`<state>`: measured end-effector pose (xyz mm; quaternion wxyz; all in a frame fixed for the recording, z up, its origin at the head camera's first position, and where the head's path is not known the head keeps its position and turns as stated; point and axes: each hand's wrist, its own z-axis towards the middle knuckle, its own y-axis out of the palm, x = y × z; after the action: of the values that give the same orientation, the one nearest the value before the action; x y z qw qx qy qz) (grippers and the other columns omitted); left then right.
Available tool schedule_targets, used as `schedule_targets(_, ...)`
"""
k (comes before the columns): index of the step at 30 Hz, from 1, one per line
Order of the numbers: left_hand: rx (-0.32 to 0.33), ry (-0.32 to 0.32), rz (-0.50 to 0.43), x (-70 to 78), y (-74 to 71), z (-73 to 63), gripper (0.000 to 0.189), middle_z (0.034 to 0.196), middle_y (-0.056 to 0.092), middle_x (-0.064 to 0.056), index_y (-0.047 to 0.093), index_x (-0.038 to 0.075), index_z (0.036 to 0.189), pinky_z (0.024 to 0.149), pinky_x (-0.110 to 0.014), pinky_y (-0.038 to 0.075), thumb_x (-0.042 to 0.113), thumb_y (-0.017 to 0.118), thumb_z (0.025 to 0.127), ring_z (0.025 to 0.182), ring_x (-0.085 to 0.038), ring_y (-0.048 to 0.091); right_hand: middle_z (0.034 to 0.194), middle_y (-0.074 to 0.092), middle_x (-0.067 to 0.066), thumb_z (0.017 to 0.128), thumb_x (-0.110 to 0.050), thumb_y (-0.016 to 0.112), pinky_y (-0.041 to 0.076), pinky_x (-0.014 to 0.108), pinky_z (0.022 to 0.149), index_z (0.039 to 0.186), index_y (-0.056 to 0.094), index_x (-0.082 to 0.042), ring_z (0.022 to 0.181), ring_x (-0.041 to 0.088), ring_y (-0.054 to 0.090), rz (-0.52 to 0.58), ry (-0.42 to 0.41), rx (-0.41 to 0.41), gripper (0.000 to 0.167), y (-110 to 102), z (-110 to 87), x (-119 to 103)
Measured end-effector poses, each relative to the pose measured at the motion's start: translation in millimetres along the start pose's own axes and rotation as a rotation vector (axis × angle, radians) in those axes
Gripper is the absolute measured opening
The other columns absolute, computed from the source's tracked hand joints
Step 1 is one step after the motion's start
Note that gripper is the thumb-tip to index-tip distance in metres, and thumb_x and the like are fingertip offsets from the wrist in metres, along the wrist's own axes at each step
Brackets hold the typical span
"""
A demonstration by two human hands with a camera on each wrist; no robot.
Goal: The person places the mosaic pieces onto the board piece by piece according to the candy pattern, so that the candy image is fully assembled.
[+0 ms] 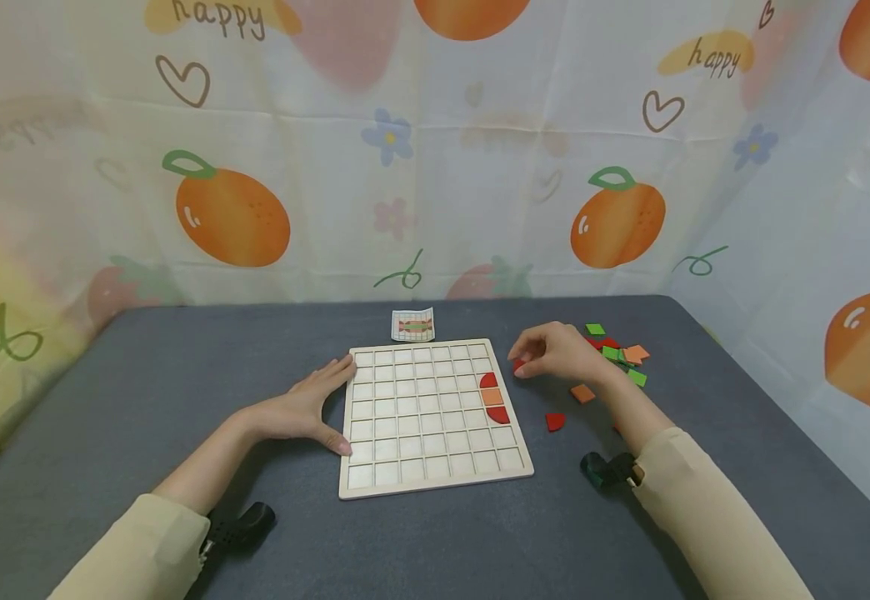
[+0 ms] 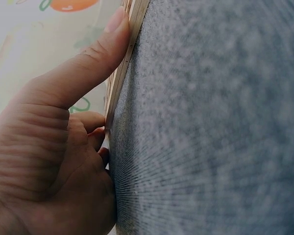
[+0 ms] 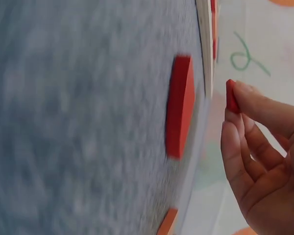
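A pale wooden grid board (image 1: 405,429) lies on the dark table. In its right column sit two red quarter-round tiles (image 1: 498,414) with an orange tile (image 1: 492,397) between them. My left hand (image 1: 303,404) rests at the board's left edge, thumb and fingers spread along it; the left wrist view shows the thumb (image 2: 95,61) touching the rim. Off the board's upper right side, my right hand (image 1: 558,352) pinches a small red tile (image 3: 231,96) between thumb and fingertips, raised above the table. Part of that tile is hidden by the fingers.
Right of the board lie a loose red tile (image 1: 555,422) and an orange tile (image 1: 582,393). Farther back is a pile of green tiles (image 1: 612,354), with red and orange ones. A small pattern card (image 1: 412,325) stands behind the board. A patterned curtain (image 1: 435,200) hangs behind the table.
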<state>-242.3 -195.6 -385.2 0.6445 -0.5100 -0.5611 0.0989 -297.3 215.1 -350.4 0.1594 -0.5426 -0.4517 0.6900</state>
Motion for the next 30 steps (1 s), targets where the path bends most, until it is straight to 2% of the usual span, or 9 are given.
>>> schedule_targets(6, -0.001, 0.006, -0.001, -0.7, 0.3, 0.2, 0.128, 0.168, -0.002, -0.020, 0.010, 0.001, 0.158, 0.115, -0.075, 0.004, 0.048, 0.087, 0.068, 0.153, -0.048, -0.005, 0.089, 0.071, 0.005, 0.083, -0.016, 0.079, 0.054, 0.031, 0.073, 0.102, 0.074, -0.011, 0.080, 0.014, 0.066, 0.097, -0.022, -0.071, 0.020, 10.6, 0.6, -12.6)
schedule_targets(11, 0.002, 0.011, -0.002, -1.3, 0.2, 0.2, 0.128, 0.168, -0.002, -0.021, 0.010, 0.000, 0.158, 0.115, -0.075, 0.004, 0.048, 0.087, 0.068, 0.153, -0.048, -0.004, 0.091, 0.069, 0.006, 0.086, -0.013, 0.073, 0.053, 0.033, 0.075, 0.104, 0.073, -0.009, 0.083, 0.018, 0.065, 0.174, -0.056, -0.161, 0.018, 19.0, -0.9, -24.9)
schedule_targets(17, 0.003, 0.017, 0.001, -2.4, -0.1, -0.4, 0.128, 0.167, -0.002, -0.021, 0.010, 0.000, 0.158, 0.115, -0.074, 0.004, 0.048, 0.087, 0.068, 0.153, -0.048, -0.004, 0.087, 0.071, 0.009, 0.088, -0.010, 0.068, 0.055, 0.036, 0.070, 0.102, 0.073, -0.011, 0.073, 0.021, 0.065, 0.182, -0.121, -0.262, 0.015, 27.5, -3.1, -37.1)
schedule_targets(21, 0.001, 0.021, -0.005, -2.0, -0.3, -0.7, 0.128, 0.167, -0.002, -0.021, 0.010, 0.000, 0.158, 0.115, -0.074, 0.003, 0.048, 0.087, 0.069, 0.153, -0.048, -0.004, 0.085, 0.072, 0.007, 0.087, -0.010, 0.070, 0.053, 0.035, 0.068, 0.099, 0.074, -0.013, 0.072, 0.019, 0.065, 0.176, -0.129, -0.292, 0.013, 30.4, -3.4, -40.8)
schedule_targets(30, 0.003, 0.022, -0.006, -0.8, -0.9, -1.4, 0.128, 0.167, -0.001, -0.021, 0.010, -0.001, 0.158, 0.116, -0.073, 0.004, 0.048, 0.087, 0.068, 0.153, -0.048, -0.004, 0.083, 0.076, 0.001, 0.086, -0.017, 0.077, 0.057, 0.033, 0.073, 0.096, 0.077, -0.018, 0.074, 0.015, 0.068, 0.178, -0.074, -0.313, 0.010, 33.2, -3.5, -41.6)
